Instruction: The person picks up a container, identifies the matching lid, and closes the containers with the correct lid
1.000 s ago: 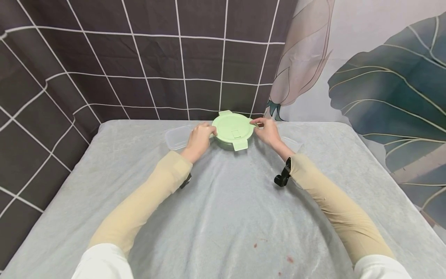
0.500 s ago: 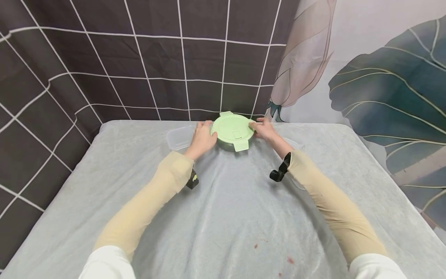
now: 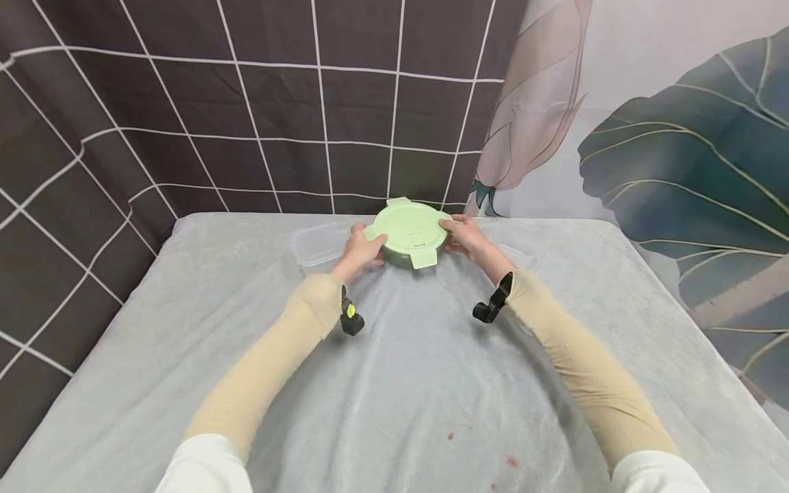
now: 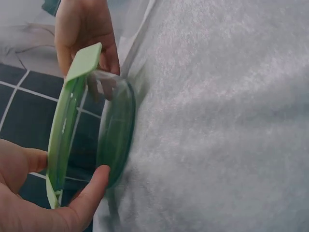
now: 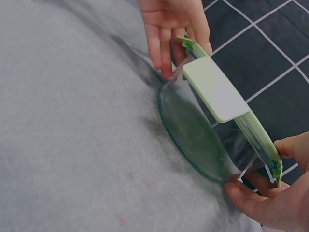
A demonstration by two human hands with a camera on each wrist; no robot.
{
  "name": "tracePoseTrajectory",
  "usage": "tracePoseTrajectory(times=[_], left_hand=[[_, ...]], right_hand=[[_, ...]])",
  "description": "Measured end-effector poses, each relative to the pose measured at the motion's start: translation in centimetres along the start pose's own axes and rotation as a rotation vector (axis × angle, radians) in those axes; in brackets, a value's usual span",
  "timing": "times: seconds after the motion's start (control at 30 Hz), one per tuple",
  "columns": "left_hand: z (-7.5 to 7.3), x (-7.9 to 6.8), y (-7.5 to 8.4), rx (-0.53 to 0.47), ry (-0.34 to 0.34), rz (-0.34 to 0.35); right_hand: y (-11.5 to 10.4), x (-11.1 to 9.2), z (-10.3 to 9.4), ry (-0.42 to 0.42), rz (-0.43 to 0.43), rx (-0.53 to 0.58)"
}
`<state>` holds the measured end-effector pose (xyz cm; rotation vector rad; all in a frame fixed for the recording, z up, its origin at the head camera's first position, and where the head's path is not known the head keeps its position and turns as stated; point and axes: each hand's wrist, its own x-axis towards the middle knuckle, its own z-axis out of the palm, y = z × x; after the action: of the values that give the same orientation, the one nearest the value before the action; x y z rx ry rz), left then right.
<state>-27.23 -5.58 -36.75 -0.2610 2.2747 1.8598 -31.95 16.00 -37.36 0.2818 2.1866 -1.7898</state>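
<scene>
At the back of the table stands a round glass food container (image 4: 113, 130) with a light green snap lid (image 3: 409, 227). Its front flap (image 5: 215, 89) sticks outward instead of lying against the glass. My left hand (image 3: 362, 250) grips the container's left side, thumb at the lid's edge and fingers against the glass lower down. On the opposite side my right hand (image 3: 467, 238) holds it likewise, its thumb near the lid rim and a fingertip low on the glass in the right wrist view. Through the clear wall no contents show.
A clear rectangular plastic box (image 3: 316, 245) lies left of the container, partly behind my left hand. Another clear piece (image 3: 516, 256) shows beyond my right wrist. A dark gridded cloth (image 3: 265, 103) hangs right behind the table's back edge.
Both hands have shifted from the lid's side flaps to a lower grip round the glass. The left flap now shows above my left fingers. The container has hardly moved.
</scene>
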Motion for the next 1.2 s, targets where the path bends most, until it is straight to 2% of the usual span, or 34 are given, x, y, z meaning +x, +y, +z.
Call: tracePoseTrajectory(times=[0.27, 0.57, 0.63, 0.73, 0.83, 0.87, 0.93, 1.2], left_hand=[[-0.1, 0.1, -0.3, -0.031, -0.001, 0.003], [-0.3, -0.7, 0.0, 0.009, -0.007, 0.002], [-0.4, -0.9, -0.1, 0.015, -0.009, -0.001], [-0.4, -1.1, -0.2, 0.028, -0.011, 0.001], [-0.5, -1.4, -0.3, 0.051, -0.014, 0.008], [-0.5, -1.6, -0.4, 0.057, -0.015, 0.010], [-0.5, -1.9, -0.4, 0.073, -0.019, 0.010], [-0.8, -2.7, -0.5, 0.081, -0.029, 0.001]], right_hand=[[0.1, -0.9, 0.4, 0.026, -0.019, 0.031], [0.3, -1.8, 0.9, 0.060, -0.021, 0.010], [1.3, -1.2, 0.6, 0.038, -0.054, 0.033], [1.8, -1.4, 0.4, 0.019, -0.062, 0.026], [1.7, -2.5, 0.4, -0.002, -0.051, 0.032], [1.1, -3.5, 0.6, 0.017, -0.019, 0.004], [1.1, -4.3, 0.8, 0.022, -0.009, 0.018], [1.9, -5.9, 1.1, 0.019, -0.020, 0.080]])
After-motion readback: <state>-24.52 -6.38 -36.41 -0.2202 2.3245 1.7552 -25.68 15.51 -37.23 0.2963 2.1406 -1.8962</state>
